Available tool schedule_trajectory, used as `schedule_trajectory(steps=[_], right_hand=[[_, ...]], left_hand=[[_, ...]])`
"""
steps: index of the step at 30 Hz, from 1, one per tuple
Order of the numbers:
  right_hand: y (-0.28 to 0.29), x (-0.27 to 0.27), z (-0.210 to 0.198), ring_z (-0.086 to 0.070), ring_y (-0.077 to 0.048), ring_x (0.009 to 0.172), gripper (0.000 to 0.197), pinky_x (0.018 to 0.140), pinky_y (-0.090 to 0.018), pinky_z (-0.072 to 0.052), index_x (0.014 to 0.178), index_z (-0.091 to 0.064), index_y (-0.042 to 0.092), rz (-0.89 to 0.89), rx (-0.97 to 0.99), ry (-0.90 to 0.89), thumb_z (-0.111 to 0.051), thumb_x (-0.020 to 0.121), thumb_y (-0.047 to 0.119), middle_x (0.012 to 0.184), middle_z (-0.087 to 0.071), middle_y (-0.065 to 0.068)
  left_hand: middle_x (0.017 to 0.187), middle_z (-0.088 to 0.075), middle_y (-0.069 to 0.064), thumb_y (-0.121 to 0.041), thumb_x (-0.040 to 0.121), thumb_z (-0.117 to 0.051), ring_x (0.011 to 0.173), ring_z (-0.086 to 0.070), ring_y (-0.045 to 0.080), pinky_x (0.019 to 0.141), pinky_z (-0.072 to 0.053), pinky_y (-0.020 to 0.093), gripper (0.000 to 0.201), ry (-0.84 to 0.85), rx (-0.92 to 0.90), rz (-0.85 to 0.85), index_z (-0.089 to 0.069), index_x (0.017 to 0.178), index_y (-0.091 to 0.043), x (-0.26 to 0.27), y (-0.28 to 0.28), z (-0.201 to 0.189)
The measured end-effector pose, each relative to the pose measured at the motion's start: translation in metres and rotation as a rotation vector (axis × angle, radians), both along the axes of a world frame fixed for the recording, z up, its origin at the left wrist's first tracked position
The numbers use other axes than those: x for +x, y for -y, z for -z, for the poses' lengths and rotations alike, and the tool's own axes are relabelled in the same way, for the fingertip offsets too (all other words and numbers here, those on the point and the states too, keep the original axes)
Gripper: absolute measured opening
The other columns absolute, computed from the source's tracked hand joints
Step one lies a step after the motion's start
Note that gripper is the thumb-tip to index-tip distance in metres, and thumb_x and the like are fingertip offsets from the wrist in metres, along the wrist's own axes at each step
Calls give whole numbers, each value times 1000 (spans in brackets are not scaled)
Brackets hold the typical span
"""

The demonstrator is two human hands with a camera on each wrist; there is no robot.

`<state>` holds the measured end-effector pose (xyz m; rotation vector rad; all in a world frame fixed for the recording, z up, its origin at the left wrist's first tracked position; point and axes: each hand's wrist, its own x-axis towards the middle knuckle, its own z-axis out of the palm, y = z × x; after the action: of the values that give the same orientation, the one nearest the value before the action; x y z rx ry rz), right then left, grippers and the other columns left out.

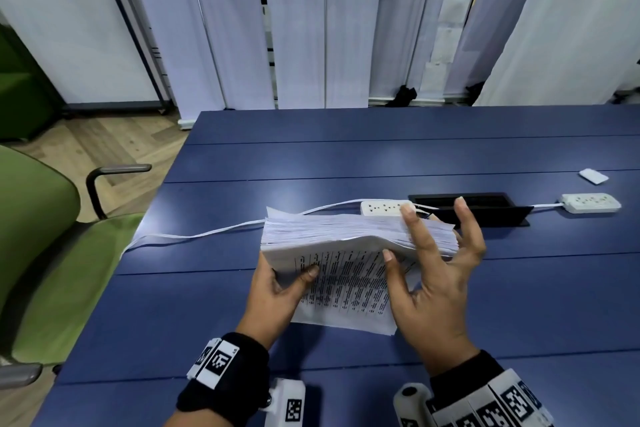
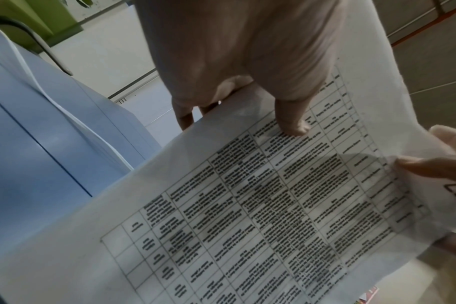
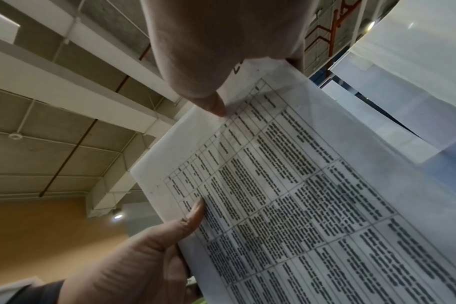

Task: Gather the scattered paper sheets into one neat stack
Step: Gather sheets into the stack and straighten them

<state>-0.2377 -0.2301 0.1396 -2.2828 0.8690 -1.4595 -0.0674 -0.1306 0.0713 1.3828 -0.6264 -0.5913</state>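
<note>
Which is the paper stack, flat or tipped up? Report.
Tipped up: the paper stack shows its sheet edges on top, printed face toward the camera; left hand and right hand hold it.

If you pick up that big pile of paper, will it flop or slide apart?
Probably heavy: the stack is thick, and both the left hand and right hand hold it. Likely floppy: its front sheets sag toward the table. Sheets may slip, since the edges look uneven.
</note>
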Motion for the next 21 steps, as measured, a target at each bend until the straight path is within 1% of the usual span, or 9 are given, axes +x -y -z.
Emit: schedule_trajectory(steps=[3,6,10,12,14,15,17,19,21], right_hand=[[3,0,3,-21,-7,138,60,107,-5,-22,131,-56,13,5,7,-20,-77,75,7,148,-15,-21],[6,0,7,-31,-15,135,56,104,-14,-34,130,-57,18,-15,51,-32,-76,78,12,152,-10,-10],[7,1,10,-35,-23,134,60,103,-25,-40,133,-54,18,-21,54,-49,-76,77,12,153,-8,-10],[9,1,10,-35,-25,134,69,101,-37,-46,137,-48,16,-23,74,-30,-77,75,9,153,-7,-12],[12,0,11,-30,-17,137,88,110,-36,-38,145,-35,12,-19,145,57,-80,70,3,152,-9,-13],[14,-1,12,-28,-9,138,96,113,-27,-32,147,-28,13,-26,216,123,-81,68,1,151,-14,-11],[19,-1,14,-41,2,127,100,105,-15,-36,148,-24,18,-126,474,316,-81,68,-1,144,-36,-3],[27,-2,21,-59,-1,109,81,94,-16,-48,136,-41,16,-260,767,404,-79,68,-1,123,-60,5],[35,0,36,-68,-7,96,56,91,-30,-54,121,-54,4,-301,954,333,-76,70,-5,107,-70,2]], left_hand=[[117,-68,3,-11,74,-74,104,-65,4,85,-50,13,58,7,8,-1,-50,127,-5,1,1,3],[116,-69,5,-10,77,-74,103,-66,5,83,-50,12,53,3,23,2,-52,125,-4,2,2,6],[112,-70,4,-1,81,-70,100,-66,3,80,-49,10,41,4,32,-5,-58,120,-4,5,5,10],[111,-71,6,3,83,-67,101,-67,5,83,-49,14,33,13,29,-10,-62,115,-3,7,6,12],[111,-70,10,10,85,-61,97,-66,3,82,-49,13,30,24,19,-22,-62,114,2,8,8,13],[110,-69,12,15,86,-57,94,-66,2,80,-50,12,30,28,9,-23,-60,114,6,8,9,14],[103,-68,14,23,85,-49,89,-66,1,78,-50,12,32,27,-11,-22,-58,114,12,8,12,15],[100,-69,11,24,84,-49,89,-67,2,79,-51,14,32,18,-41,-35,-59,112,13,9,15,16],[100,-70,9,22,83,-52,90,-67,4,80,-51,16,32,13,-65,-61,-59,112,10,9,17,17]])
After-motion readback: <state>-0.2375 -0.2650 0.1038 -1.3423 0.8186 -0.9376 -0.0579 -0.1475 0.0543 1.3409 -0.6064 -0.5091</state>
